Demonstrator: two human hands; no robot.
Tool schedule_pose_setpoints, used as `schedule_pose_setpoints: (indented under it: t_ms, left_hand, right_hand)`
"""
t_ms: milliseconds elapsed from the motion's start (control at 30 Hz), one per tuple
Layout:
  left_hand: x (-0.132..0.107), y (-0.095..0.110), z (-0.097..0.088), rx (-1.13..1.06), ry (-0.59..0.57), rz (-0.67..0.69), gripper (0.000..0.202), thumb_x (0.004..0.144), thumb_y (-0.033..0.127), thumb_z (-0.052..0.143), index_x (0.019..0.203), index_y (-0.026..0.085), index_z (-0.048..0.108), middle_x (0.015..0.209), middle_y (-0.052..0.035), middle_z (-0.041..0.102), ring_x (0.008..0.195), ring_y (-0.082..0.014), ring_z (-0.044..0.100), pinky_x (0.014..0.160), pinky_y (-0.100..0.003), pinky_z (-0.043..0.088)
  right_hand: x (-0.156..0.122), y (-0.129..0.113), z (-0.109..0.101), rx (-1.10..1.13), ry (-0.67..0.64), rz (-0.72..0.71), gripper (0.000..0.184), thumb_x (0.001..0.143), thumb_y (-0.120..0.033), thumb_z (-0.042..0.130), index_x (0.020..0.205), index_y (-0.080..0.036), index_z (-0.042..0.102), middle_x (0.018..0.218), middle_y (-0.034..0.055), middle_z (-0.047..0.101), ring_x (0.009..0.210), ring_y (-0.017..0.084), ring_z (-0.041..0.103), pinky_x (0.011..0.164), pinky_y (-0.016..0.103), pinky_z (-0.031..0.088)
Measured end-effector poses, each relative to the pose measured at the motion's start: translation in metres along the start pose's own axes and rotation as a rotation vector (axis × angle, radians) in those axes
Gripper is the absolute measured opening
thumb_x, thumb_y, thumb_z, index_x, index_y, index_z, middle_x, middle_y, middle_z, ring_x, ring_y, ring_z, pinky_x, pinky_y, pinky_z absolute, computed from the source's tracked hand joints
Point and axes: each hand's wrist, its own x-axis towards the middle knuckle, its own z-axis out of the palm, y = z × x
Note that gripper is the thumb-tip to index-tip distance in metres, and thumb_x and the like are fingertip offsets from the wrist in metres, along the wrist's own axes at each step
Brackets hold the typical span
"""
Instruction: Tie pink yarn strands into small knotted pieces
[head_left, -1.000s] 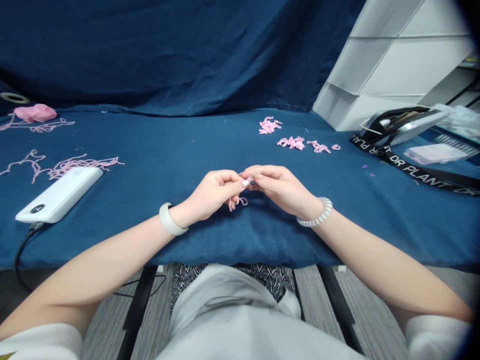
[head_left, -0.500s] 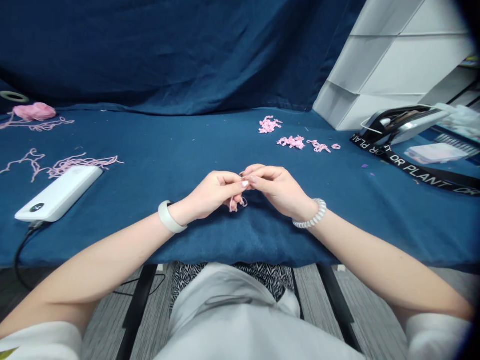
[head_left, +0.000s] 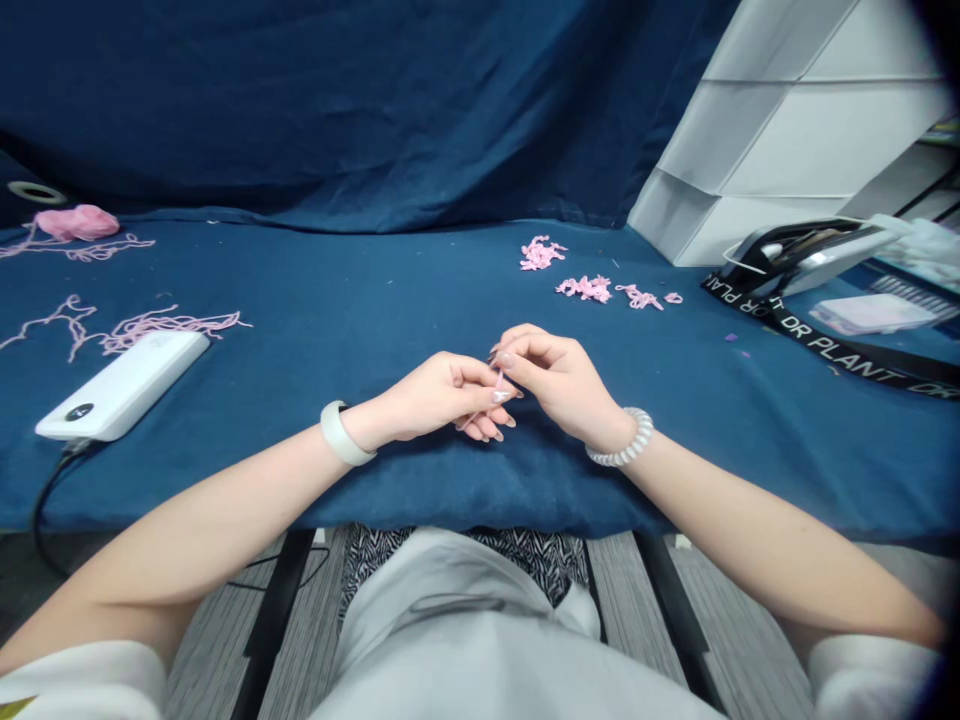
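Observation:
Over the near middle of the table, both hands meet around a short strand of pink yarn (head_left: 500, 379). My left hand (head_left: 457, 397) pinches it between thumb and forefinger, its other fingers curled below. Just above and to the right, my right hand (head_left: 551, 375) pinches the strand's upper end. Much of the strand is hidden by the fingers. Beyond the hands lie small pink yarn pieces in clusters, one farther back (head_left: 540, 253), one in front of it (head_left: 585, 288) and a smaller one to the right (head_left: 640, 297).
Loose pink strands (head_left: 172, 325) lie at the left behind a white power bank (head_left: 124, 390) with a black cable. A pink yarn ball (head_left: 77, 222) sits at the back left. On the right are a black lettered strap (head_left: 825, 345), a flat clear case (head_left: 874, 312) and white boxes (head_left: 787, 140).
My fingertips have drawn slightly apart, with the left hand lower and the yarn now showing between them. The loop that hung under the left hand is less visible.

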Motion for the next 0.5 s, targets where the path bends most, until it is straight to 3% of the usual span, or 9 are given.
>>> schedule_pose_setpoints:
  t_ms: [133, 233, 300, 400, 500]
  left_hand:
    - [0.0, 0.0, 0.002, 0.027, 0.042, 0.05, 0.04, 0.069, 0.042, 0.075, 0.09, 0.009, 0.066, 0.078, -0.0087, 0.071, 0.061, -0.0109, 0.066, 0.054, -0.017, 0.051]
    - [0.0, -0.001, 0.001, 0.067, 0.112, 0.124, 0.036, 0.073, 0.04, 0.072, 0.091, 0.009, 0.069, 0.075, -0.0081, 0.07, 0.061, -0.0094, 0.063, 0.053, -0.015, 0.047]
    - [0.001, -0.002, -0.002, 0.103, 0.212, 0.19, 0.034, 0.073, 0.039, 0.072, 0.09, 0.01, 0.071, 0.072, -0.0067, 0.069, 0.061, -0.008, 0.06, 0.052, -0.015, 0.043]
    - [0.003, -0.002, -0.005, 0.105, 0.376, 0.309, 0.026, 0.071, 0.032, 0.074, 0.086, 0.012, 0.073, 0.073, -0.0039, 0.068, 0.059, -0.0045, 0.054, 0.053, -0.013, 0.039]
    - [0.004, -0.002, -0.007, 0.059, 0.423, 0.398, 0.017, 0.07, 0.027, 0.075, 0.082, 0.014, 0.074, 0.081, -0.0032, 0.07, 0.066, -0.0042, 0.056, 0.06, -0.013, 0.042]
  right_hand:
    - [0.0, -0.001, 0.001, -0.021, 0.031, -0.012, 0.027, 0.079, -0.041, 0.067, 0.069, -0.016, 0.062, 0.084, 0.0046, 0.059, 0.081, 0.014, 0.056, 0.079, 0.03, 0.047]
    - [0.001, 0.004, 0.002, 0.116, 0.091, 0.073, 0.03, 0.078, -0.046, 0.067, 0.087, -0.018, 0.059, 0.088, 0.0029, 0.059, 0.078, 0.012, 0.057, 0.075, 0.028, 0.049]
    - [0.002, 0.008, 0.003, 0.246, 0.112, 0.158, 0.04, 0.077, -0.05, 0.067, 0.102, -0.021, 0.053, 0.093, 0.002, 0.059, 0.077, 0.01, 0.058, 0.074, 0.027, 0.05]
    - [0.002, 0.013, 0.006, 0.374, 0.039, 0.295, 0.045, 0.076, -0.054, 0.065, 0.102, -0.021, 0.047, 0.095, 0.0007, 0.058, 0.078, 0.009, 0.06, 0.079, 0.028, 0.049]
    - [0.0, 0.015, 0.012, 0.417, -0.073, 0.399, 0.042, 0.078, -0.055, 0.062, 0.093, -0.02, 0.044, 0.092, 0.0002, 0.057, 0.082, 0.011, 0.062, 0.083, 0.03, 0.049]
